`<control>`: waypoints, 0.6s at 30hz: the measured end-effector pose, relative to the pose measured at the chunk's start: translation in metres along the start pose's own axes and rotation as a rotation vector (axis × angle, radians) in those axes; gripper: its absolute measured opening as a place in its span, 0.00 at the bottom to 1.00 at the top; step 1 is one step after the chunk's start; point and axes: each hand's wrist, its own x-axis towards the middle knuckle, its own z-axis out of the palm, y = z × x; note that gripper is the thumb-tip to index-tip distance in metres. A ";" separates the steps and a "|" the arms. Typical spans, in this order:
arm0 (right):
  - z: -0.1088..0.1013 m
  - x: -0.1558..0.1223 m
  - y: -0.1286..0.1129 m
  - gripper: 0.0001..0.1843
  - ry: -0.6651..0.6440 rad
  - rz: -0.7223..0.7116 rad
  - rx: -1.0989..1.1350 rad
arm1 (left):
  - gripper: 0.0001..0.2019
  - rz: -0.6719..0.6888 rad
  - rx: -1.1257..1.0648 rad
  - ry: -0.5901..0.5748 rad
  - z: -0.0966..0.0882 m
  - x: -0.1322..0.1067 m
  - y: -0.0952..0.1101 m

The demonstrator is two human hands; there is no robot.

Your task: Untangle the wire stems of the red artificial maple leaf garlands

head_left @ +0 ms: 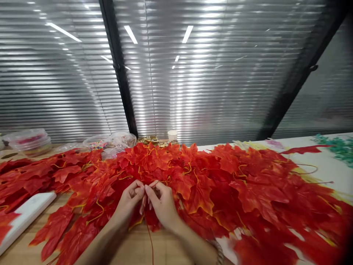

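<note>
Leaves point(201, 191) on table point(165, 244), blinds point(198, 84) behind

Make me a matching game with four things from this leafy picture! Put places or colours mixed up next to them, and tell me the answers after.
Things:
1. leaves
2. cup
3. thin cord
4. clear tubs

Clues:
A. hanging down below the left hand and right hand
B. stacked at the back, on the far left
C. red and orange, spread across the table
D. white, at the back near the middle

Right pairs: 1-C, 2-D, 3-A, 4-B
</note>
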 end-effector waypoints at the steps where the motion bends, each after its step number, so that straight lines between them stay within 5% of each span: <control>1: -0.001 0.000 0.001 0.12 -0.001 -0.017 -0.044 | 0.13 -0.005 -0.008 -0.001 0.000 0.000 0.000; 8: -0.002 -0.004 0.001 0.12 0.010 -0.123 -0.230 | 0.14 -0.041 -0.025 -0.045 -0.001 -0.003 -0.005; 18: 0.000 -0.002 -0.005 0.16 -0.033 -0.048 -0.118 | 0.16 -0.060 0.007 0.020 0.008 -0.008 0.000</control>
